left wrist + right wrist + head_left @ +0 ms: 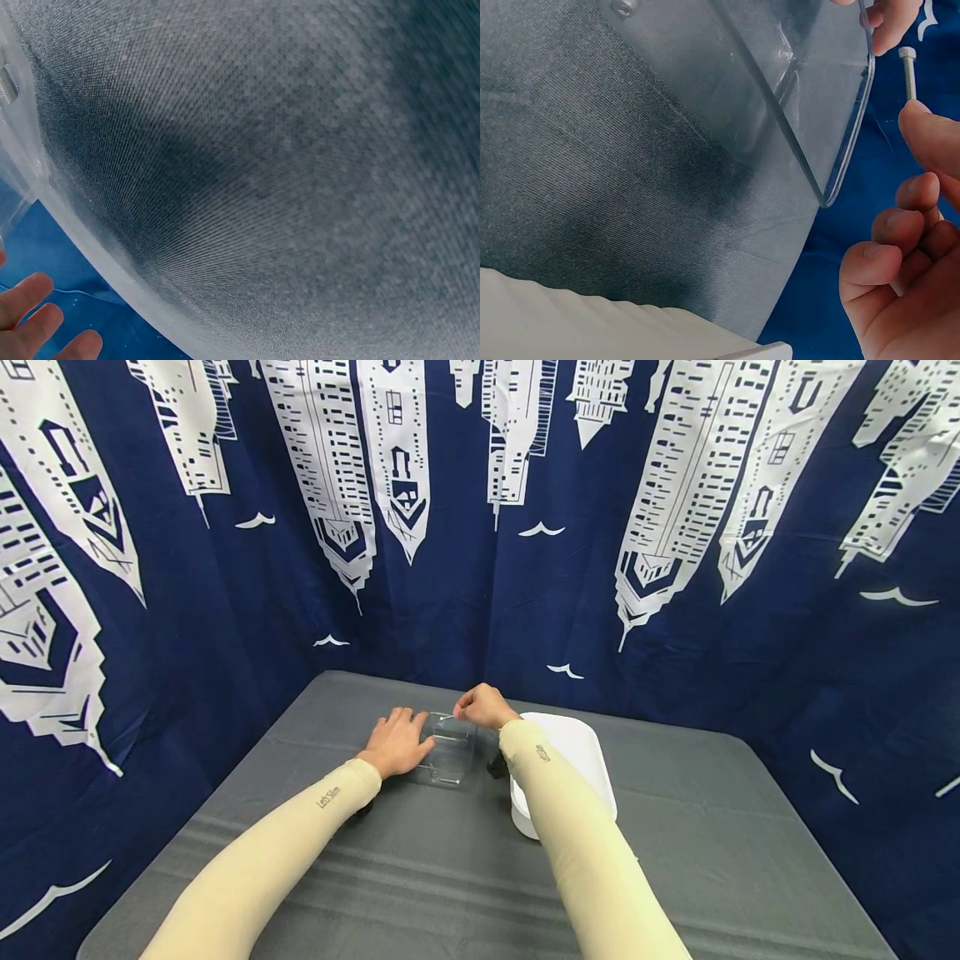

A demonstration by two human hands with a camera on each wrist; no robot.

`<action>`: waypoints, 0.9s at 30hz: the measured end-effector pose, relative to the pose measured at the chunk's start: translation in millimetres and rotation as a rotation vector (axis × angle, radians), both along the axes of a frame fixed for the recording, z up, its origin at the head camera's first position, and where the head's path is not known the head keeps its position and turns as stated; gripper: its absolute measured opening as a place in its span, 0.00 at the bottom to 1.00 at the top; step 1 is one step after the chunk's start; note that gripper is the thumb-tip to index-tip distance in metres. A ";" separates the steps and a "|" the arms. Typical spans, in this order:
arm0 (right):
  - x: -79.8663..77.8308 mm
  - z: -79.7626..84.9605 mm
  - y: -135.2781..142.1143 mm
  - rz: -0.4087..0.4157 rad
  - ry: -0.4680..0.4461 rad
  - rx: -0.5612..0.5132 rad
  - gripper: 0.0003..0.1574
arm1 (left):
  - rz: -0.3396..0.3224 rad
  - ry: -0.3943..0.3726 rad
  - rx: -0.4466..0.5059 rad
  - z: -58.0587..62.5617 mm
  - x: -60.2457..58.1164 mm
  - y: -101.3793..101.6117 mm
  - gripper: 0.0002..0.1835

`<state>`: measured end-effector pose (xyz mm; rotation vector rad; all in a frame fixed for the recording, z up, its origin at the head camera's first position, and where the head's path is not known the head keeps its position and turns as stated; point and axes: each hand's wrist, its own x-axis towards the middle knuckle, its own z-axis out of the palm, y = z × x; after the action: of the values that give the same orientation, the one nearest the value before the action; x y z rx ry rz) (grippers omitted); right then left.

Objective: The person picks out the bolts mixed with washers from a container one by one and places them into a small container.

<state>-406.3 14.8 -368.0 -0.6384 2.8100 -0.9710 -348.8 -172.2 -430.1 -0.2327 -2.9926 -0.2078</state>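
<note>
A clear plastic holder (453,752) with upright walls stands on the grey table. My left hand (397,743) rests on its left side, fingers spread; in the right wrist view those fingers (892,26) touch its rim. Above the holder's far right part, my right hand (483,706) pinches a small metal bolt (910,75) near its threaded end, its cylindrical head pointing away from the fingertips. Another metal fastener (624,7) shows at a corner of the clear plastic. A threaded metal piece (7,86) appears at the left edge of the left wrist view.
Close to the right of the holder stands a white rectangular container (577,747), partly behind my right forearm. Grey cloth covers the table (697,827). A dark blue curtain (480,593) with white skyline prints hangs along the table's far side and both flanks.
</note>
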 end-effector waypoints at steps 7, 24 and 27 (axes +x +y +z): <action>-0.6 -4.1 -3.8 -0.021 -0.014 0.077 0.04 | -0.005 0.001 -0.009 -0.6 -0.5 2.1 0.33; -0.3 -5.4 -4.7 -0.018 -0.034 0.067 0.03 | -0.008 0.010 -0.020 -0.9 -2.0 0.8 0.33; -0.4 -5.5 -1.4 -0.014 -0.026 0.061 0.03 | -0.004 0.009 -0.022 -0.6 -2.1 0.7 0.33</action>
<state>-406.7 13.5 -373.4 -0.5948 2.8134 -0.8855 -350.8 -171.5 -430.8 -0.2414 -2.9868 -0.1745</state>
